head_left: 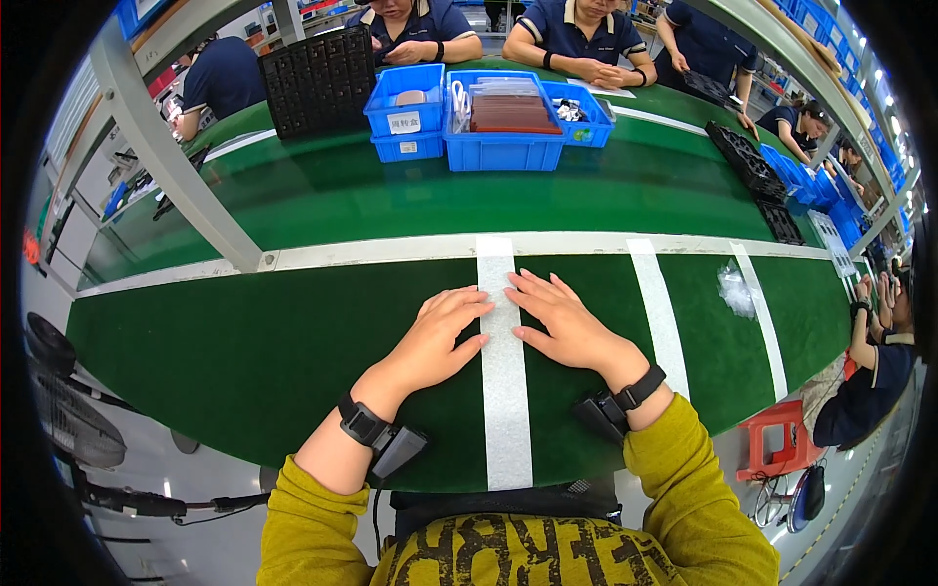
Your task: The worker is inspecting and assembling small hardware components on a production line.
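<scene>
My left hand (443, 332) lies palm down at the left edge of a pale grey strip (504, 410) that runs across the green table (322, 342). Its fingers are stretched out, their tips on or next to the strip. From the other side my right hand (564, 322) mirrors it, fingers spread and fingertips at the strip's right edge. Neither hand holds anything. On each wrist sits a black band with a dark block, the left block (399, 451) and the right block (600, 415) hanging inward.
Two more pale strips (660, 317) cross the table on the right, near a crumpled clear plastic bag (736, 290). Past a white rail (391, 249), blue bins (503, 151) and black trays (318, 83) stand on a green surface. Co-workers sit around. A metal post (181, 146) rises at left.
</scene>
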`<state>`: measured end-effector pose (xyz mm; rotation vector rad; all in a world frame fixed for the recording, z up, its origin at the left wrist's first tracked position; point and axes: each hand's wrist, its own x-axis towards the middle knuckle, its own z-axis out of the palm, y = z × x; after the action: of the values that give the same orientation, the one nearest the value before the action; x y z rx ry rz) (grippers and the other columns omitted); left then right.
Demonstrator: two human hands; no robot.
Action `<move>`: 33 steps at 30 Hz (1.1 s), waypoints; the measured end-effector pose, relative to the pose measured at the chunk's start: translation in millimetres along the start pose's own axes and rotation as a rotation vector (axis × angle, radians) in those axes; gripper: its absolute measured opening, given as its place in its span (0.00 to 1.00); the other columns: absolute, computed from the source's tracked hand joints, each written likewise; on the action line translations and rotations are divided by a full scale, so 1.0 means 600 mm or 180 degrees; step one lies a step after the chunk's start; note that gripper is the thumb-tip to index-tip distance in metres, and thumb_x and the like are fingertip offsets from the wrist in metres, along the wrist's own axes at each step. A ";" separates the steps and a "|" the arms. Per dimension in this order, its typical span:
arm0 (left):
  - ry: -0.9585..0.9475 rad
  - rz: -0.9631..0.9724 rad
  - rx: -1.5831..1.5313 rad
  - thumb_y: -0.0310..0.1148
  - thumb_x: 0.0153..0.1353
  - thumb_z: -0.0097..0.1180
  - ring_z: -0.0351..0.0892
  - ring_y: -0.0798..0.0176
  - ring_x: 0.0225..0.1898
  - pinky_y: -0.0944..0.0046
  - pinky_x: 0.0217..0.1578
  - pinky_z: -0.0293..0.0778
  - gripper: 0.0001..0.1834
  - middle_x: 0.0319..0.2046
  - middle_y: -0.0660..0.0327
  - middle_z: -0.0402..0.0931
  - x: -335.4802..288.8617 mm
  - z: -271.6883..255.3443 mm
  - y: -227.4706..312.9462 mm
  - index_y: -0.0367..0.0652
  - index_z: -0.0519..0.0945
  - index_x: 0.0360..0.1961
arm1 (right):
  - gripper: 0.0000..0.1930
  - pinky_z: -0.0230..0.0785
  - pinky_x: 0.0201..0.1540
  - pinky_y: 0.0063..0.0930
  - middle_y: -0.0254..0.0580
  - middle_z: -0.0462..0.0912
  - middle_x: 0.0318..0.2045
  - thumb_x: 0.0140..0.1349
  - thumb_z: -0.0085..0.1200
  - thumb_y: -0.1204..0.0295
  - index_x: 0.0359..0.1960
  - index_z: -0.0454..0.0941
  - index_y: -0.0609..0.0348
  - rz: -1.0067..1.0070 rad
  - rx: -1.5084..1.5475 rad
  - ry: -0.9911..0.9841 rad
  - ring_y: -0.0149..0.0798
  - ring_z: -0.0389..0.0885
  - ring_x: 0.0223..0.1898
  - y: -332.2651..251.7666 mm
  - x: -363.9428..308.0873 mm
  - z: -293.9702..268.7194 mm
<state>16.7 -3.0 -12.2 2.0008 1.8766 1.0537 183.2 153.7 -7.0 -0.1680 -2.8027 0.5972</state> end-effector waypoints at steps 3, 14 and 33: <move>-0.0039 0.0007 0.0039 0.31 0.55 0.55 0.61 0.53 0.59 0.53 0.59 0.54 0.20 0.53 0.55 0.67 -0.001 -0.001 0.001 0.42 0.72 0.50 | 0.24 0.43 0.65 0.45 0.48 0.61 0.61 0.58 0.51 0.65 0.56 0.66 0.59 -0.0007 0.0006 -0.0009 0.45 0.54 0.64 0.001 0.000 0.001; 0.0005 -0.0072 0.0009 0.29 0.54 0.56 0.61 0.54 0.59 0.56 0.58 0.56 0.20 0.52 0.58 0.68 0.004 -0.003 0.009 0.43 0.72 0.50 | 0.19 0.52 0.62 0.42 0.50 0.69 0.55 0.58 0.51 0.66 0.50 0.71 0.60 -0.0103 0.0135 0.0412 0.47 0.63 0.59 0.004 -0.002 0.000; 0.0183 -0.0253 -0.0091 0.30 0.54 0.55 0.64 0.52 0.56 0.55 0.56 0.57 0.18 0.50 0.54 0.69 -0.007 -0.005 -0.005 0.42 0.73 0.48 | 0.12 0.59 0.21 0.18 0.30 0.71 0.15 0.61 0.50 0.69 0.22 0.73 0.63 0.1171 0.2438 0.2845 0.20 0.65 0.18 -0.001 0.002 -0.086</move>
<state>12.7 -7.0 -13.5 1.8832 1.9409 1.1211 197.0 172.9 38.9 -0.6094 -1.5680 1.2440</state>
